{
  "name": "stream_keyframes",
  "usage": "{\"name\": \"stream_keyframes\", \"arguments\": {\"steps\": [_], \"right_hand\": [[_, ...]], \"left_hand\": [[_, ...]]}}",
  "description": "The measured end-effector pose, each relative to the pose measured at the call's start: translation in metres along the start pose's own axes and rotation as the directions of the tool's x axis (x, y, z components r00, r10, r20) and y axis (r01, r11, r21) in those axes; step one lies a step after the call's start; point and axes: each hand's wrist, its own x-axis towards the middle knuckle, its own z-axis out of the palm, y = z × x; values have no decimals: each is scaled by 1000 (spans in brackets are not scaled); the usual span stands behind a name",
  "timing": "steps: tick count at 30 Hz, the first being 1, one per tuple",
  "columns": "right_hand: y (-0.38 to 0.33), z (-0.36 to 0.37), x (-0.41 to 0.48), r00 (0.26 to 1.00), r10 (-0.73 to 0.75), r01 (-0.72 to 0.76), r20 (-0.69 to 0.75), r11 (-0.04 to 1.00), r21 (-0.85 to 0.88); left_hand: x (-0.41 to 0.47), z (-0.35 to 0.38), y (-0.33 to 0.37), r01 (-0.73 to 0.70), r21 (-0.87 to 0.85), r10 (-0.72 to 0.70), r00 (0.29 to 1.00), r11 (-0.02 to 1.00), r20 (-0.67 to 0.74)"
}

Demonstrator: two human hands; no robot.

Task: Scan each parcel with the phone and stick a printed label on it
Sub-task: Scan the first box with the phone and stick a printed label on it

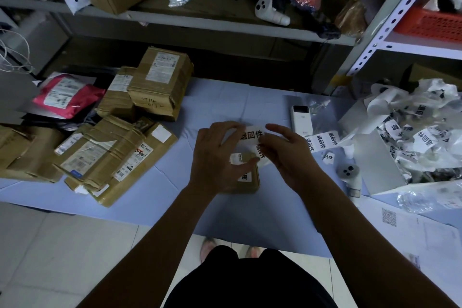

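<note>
**Colours on my feed**

I see a white paper label printed with bold black characters, and a small cardboard parcel in plain brown. The flat table cover is pale blue. The slim rectangular device is white, the plastic mailer bag pink-red, the perforated plastic basket orange-red.

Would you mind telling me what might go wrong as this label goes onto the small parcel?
The label held between left hand and right hand may curl and stick to itself. The small parcel below already shows a printed sticker, so it might get doubled, or its shipping label covered.
</note>
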Motion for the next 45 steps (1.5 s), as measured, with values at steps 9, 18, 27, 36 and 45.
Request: {"name": "stream_keyframes", "arguments": {"steps": [9, 18, 27, 36, 45], "right_hand": [[20, -3, 0, 997, -65, 66, 51, 998, -14], [104, 12, 20, 961, -186, 6, -204, 752, -659], [145, 15, 33, 971, -232, 50, -64, 452, -890], [156, 4, 33, 896, -290, -199, -337, 418, -887], [155, 7, 25, 939, -206, -101, -277, 604, -790]], "left_hand": [[5, -11, -5, 828, -531, -628, 513, 181, 585], [-56, 25, -20, 680, 13, -616, 657, 733, 434], [-91, 46, -46, 665, 95, -620, 621, 741, 479], [-103, 49, -59, 865, 13, -759, 433, 502, 486], [-120, 39, -63, 940, -281, -742, 328, 194, 585]]}}
